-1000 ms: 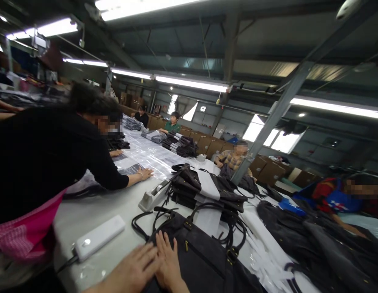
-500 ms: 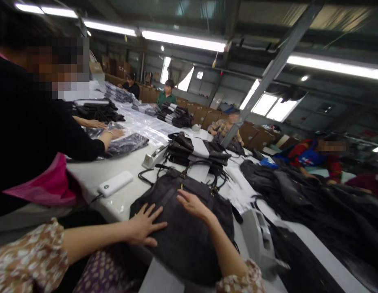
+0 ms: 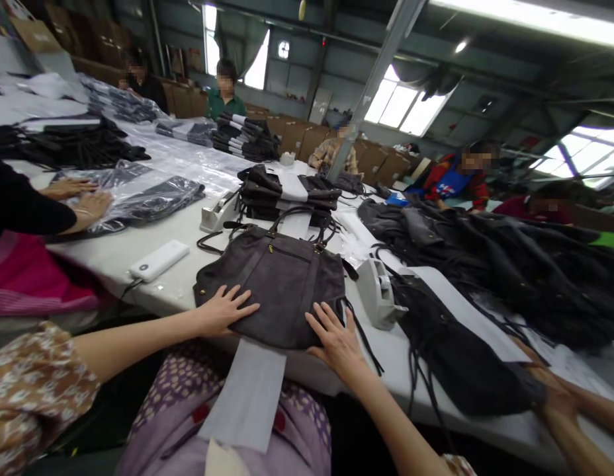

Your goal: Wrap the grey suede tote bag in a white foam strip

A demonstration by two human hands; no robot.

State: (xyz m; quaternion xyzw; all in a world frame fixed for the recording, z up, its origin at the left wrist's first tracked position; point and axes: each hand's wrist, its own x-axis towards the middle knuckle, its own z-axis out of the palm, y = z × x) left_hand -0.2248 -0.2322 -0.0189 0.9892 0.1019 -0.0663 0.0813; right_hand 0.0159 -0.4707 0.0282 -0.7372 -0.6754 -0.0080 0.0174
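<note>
A dark grey bag (image 3: 274, 284) with a zipper and handles lies flat at the table's front edge. On its lower left part rests my left hand (image 3: 225, 311), fingers spread. My right hand (image 3: 337, 337) lies with spread fingers on its lower right corner. From under the bag a white paper strip (image 3: 250, 393) hangs over the edge onto my lap. Behind the bag's handles stands a stack of folded dark bags (image 3: 287, 188) with a white band. A grey tape dispenser (image 3: 377, 294) is right of the bag.
Left are a white power bank (image 3: 159, 260), another tape dispenser (image 3: 220, 213) and a person's hands on a plastic-wrapped bag (image 3: 153, 195). At right, another person's hands touch a dark bag (image 3: 466, 344) beside a large dark pile (image 3: 485, 271). Several people work farther back.
The view has swung right. My right hand has moved from the bag's upper middle to its lower right corner. The white strip now shows below the bag, and another person's hands appear at right.
</note>
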